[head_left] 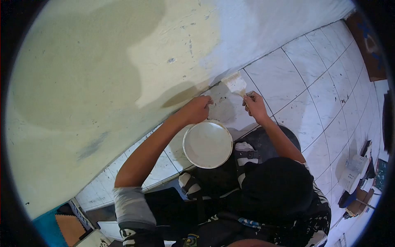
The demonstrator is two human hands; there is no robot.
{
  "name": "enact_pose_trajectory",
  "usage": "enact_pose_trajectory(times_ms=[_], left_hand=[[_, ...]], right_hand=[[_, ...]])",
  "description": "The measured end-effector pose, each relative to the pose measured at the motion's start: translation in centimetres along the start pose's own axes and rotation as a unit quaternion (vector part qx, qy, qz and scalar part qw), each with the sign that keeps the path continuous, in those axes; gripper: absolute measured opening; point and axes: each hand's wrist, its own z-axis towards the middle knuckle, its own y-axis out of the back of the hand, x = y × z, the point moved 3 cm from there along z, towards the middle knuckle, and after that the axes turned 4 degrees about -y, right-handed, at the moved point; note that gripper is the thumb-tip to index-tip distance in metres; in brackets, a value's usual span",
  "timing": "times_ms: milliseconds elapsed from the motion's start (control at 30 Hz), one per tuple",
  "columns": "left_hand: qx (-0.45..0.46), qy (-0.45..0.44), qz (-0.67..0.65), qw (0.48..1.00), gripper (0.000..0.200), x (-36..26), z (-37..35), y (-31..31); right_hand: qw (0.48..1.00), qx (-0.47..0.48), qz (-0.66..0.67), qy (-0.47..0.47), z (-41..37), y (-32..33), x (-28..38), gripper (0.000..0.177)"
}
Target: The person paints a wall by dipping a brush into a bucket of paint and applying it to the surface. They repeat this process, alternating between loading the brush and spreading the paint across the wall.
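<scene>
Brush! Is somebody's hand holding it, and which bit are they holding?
Yes, the right hand holds the brush by its handle.

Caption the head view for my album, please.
Right hand holding a wide, pale paintbrush near the foot of a yellow and white wall, left hand by a round, pale-rimmed bucket.

- White-smeared flat paintbrush [235, 84]
- Round off-white plastic bucket [184, 145], greyish-white paint [207, 144] inside
- Creamy-yellow plastered wall [173, 45], bluish white towards one o'clock
- Square white floor tiles [290, 68], faintly grey-veined, dark joint lines
- Brown cardboard box [365, 49] at two o'clock, marked blue
- Flat orange-brown piece [68, 230] with zigzag edge, eight o'clock
</scene>
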Motion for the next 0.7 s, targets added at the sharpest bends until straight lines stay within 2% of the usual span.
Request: enact_pose_trajectory(times_ms=[67,200,233,267,367,400,433,500,533,567,600,667,700], left_hand=[[0.082,0.032,0.047,0.995,0.032,1.4,2.4,-1.5],[0.050,0.041,0.052,0.997,0.039,3.4,3.8,-1.3],[0.024,0.074,0.012,0.997,0.044,4.4,3.4,-1.2],[-0.002,0.107,-0.028,0.994,0.049,5.3,2.7,-1.1],[-0.007,0.122,-0.021,0.992,0.059,9.1,-1.0,-1.3],[0.008,0.156,-0.020,0.988,0.062,10.0,-3.2,-1.0],[0.022,0.191,-0.018,0.981,0.065,11.0,-5.9,-0.3],[0.027,0.283,-0.039,0.958,0.068,16.9,-13.3,0.8],[0.044,0.317,-0.008,0.947,0.069,18.7,-17.9,2.8],[0.061,0.393,0.001,0.918,0.065,22.5,-23.3,4.4],[0.102,0.415,0.076,0.901,0.061,27.2,-29.1,6.1],[0.196,0.562,0.246,0.765,0.052,31.9,-40.1,10.1],[0.210,0.513,0.265,0.789,0.050,30.9,-48.2,12.8]], right_hand=[[1.000,-0.005,0.020,-0.003,-0.1,0.7,-0.1,0.019],[1.000,-0.006,0.012,-0.010,-0.3,1.1,0.0,0.018],[1.000,-0.001,0.022,-0.016,-0.4,1.1,-0.1,0.018],[0.999,0.003,0.032,-0.022,-0.5,1.0,-0.2,0.017],[0.999,-0.002,0.025,-0.032,-0.6,0.7,-0.7,0.016],[0.999,0.004,0.022,-0.033,-0.6,0.7,-0.8,0.016],[0.999,0.011,0.026,-0.027,-0.7,0.6,-0.9,0.016],[0.999,0.026,0.024,-0.023,-1.0,0.2,-0.7,0.016],[0.999,0.024,0.014,-0.019,-1.2,0.0,-0.4,0.016],[1.000,0.021,0.005,-0.015,-1.4,-0.2,-0.1,0.016],[0.999,0.029,0.000,-0.013,-1.4,-0.4,0.0,0.016],[0.999,0.030,-0.001,-0.015,-1.5,-0.8,0.3,0.016],[0.999,0.046,-0.010,-0.010,-1.4,-1.5,0.8,0.016]])
